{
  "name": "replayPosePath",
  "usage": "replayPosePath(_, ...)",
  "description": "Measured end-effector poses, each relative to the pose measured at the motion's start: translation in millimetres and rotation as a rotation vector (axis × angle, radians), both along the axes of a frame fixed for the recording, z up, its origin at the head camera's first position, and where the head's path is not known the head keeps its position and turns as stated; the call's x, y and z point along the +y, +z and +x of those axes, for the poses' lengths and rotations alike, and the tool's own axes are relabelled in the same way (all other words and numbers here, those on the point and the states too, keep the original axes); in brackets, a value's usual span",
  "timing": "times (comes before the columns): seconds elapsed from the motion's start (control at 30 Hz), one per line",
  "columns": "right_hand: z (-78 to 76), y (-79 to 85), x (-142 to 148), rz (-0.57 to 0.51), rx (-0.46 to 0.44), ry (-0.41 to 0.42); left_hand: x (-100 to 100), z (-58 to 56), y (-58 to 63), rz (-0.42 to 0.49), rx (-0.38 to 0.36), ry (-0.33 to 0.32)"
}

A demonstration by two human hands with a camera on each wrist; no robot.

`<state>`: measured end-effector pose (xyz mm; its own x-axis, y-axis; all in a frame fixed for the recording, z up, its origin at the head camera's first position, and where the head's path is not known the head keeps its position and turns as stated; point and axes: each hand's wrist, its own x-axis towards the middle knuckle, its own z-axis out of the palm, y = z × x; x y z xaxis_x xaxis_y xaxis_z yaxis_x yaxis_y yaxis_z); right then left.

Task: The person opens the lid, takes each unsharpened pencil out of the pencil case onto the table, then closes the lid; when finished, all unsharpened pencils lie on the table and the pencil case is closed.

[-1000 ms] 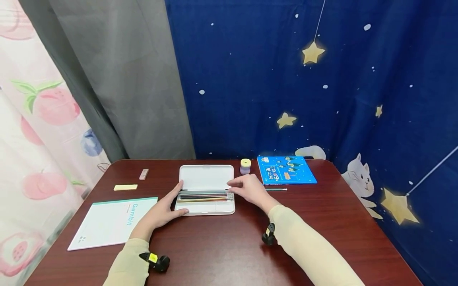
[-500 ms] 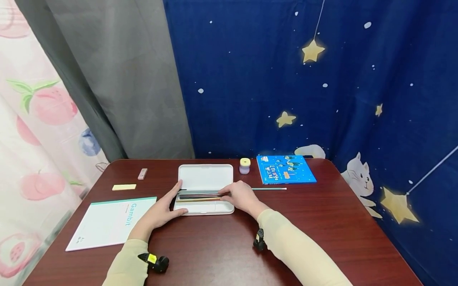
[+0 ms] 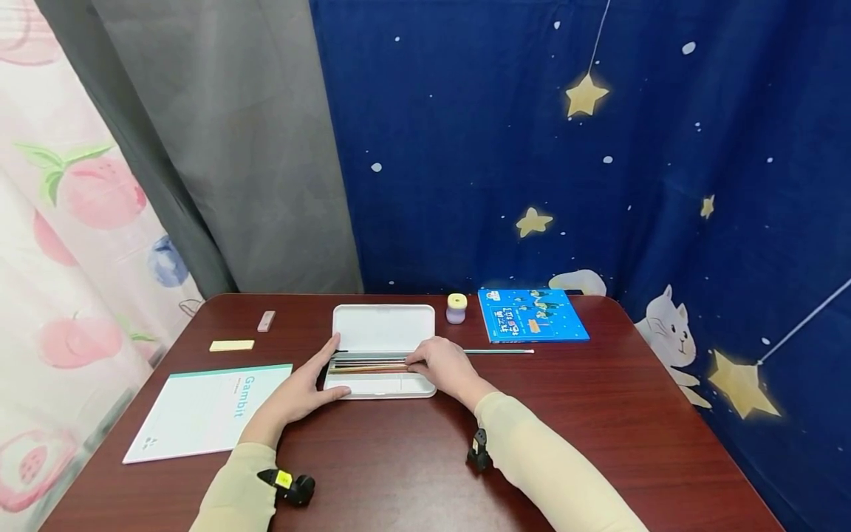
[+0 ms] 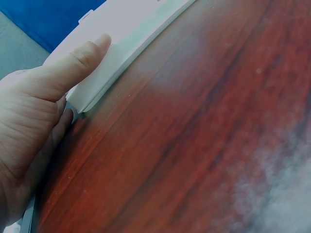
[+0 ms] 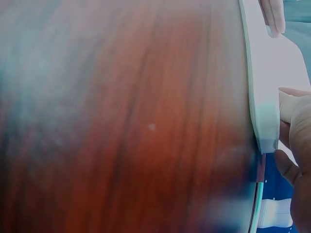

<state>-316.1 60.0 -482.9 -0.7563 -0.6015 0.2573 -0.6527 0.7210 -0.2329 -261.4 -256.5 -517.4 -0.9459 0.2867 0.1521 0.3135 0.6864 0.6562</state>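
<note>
A white pencil case [image 3: 383, 329] lies with its lid raised, and several pencils [image 3: 368, 365] rest side by side in its tray. My left hand [image 3: 302, 388] holds the case's left end, thumb on the front rim and fingers along the side. In the left wrist view the left thumb [image 4: 80, 60] rests on the white case. My right hand [image 3: 448, 366] reaches over the tray's right part, its thumb and fingertips pinching at the pencils' right ends; the palm hides those ends. Behind that hand, a teal pencil [image 3: 501, 352] lies on the table, its left part hidden.
A blue book [image 3: 534, 316] lies at the back right, beside a small yellow-and-purple container [image 3: 456, 309]. On the left are a white notebook [image 3: 209, 414], a yellow strip [image 3: 231, 345] and a pink eraser [image 3: 266, 321]. Curtains hang behind the wooden table [image 3: 399, 458].
My right hand has moved left and down from the case's right edge to over the pencils in the tray. More of the teal pencil shows. My left hand has stayed put.
</note>
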Motion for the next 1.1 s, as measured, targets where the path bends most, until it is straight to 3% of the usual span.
replayPosePath(0.23, -1.2, 4.7, 9.9, -0.074, 0.075, -0.027, 0.5, -0.3, 0.6, 0.001, -0.001, -0.003)
replayPosePath(0.43, -5.7, 14.2, 41.8, -0.212, 0.117, -0.051, 1.3, 0.1, 2.3, 0.004, -0.006, -0.002)
replayPosePath(0.73, -8.9, 19.8, 107.3, -0.321, 0.034, -0.227, -1.3, 0.1, 1.4, -0.012, 0.008, 0.002)
replayPosePath(1.1, -2.9, 13.1, 155.3, -0.320, 0.009, -0.334, 0.5, 1.5, 0.6, -0.019, 0.007, 0.005)
